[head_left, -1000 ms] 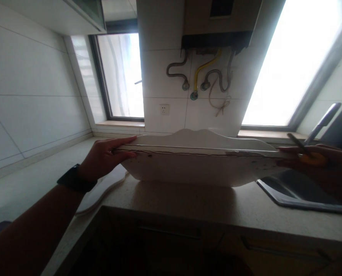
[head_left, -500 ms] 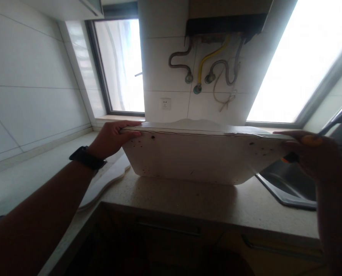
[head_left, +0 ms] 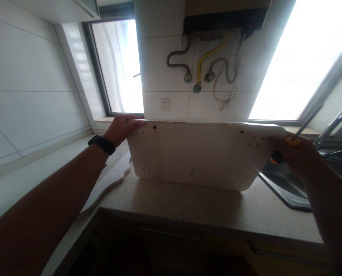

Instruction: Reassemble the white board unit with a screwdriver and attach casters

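A white wooden panel (head_left: 199, 155) with small holes near its ends stands on its long edge on the beige countertop (head_left: 205, 209), its flat face toward me. My left hand (head_left: 124, 128), with a black watch on the wrist, grips the panel's upper left corner. My right hand (head_left: 294, 155) presses against the upper right corner and is also closed around a screwdriver (head_left: 303, 128) with an orange and black handle, its metal shaft pointing up and right.
A second white curved board (head_left: 107, 184) lies flat on the counter at the left. A steel sink (head_left: 291, 186) and tap sit at the right. Behind are a tiled wall, a socket (head_left: 165, 104), hoses under a water heater, and two bright windows.
The panel has been tipped up from nearly edge-on to standing with its face toward me. Both hands rose with its top edge.
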`<action>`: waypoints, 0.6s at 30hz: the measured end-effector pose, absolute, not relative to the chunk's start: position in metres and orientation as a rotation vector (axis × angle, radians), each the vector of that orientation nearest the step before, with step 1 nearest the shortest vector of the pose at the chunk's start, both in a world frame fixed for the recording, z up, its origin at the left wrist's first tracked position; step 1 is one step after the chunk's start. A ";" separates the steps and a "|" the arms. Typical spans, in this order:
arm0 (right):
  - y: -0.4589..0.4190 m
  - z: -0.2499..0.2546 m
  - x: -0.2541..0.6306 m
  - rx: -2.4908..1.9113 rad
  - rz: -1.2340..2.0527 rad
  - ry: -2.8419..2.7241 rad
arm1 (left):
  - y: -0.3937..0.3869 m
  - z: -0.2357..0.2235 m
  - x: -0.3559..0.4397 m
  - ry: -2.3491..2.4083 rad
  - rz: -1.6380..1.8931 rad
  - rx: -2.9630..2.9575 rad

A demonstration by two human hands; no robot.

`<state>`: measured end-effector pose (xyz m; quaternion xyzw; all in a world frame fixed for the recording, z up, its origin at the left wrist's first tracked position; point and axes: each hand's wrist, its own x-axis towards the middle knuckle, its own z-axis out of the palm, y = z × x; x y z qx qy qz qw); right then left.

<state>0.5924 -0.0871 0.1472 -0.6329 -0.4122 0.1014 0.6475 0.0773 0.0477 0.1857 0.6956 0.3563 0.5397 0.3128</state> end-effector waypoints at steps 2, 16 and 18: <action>-0.082 0.146 0.594 -1.379 0.244 -0.931 | 0.060 0.185 0.083 0.911 1.416 1.785; -0.030 0.118 0.606 -1.544 0.494 -0.840 | 0.125 0.140 0.116 1.068 1.254 1.577; -0.029 0.109 0.608 -1.559 0.435 -0.984 | 0.128 0.132 0.118 1.074 1.179 1.508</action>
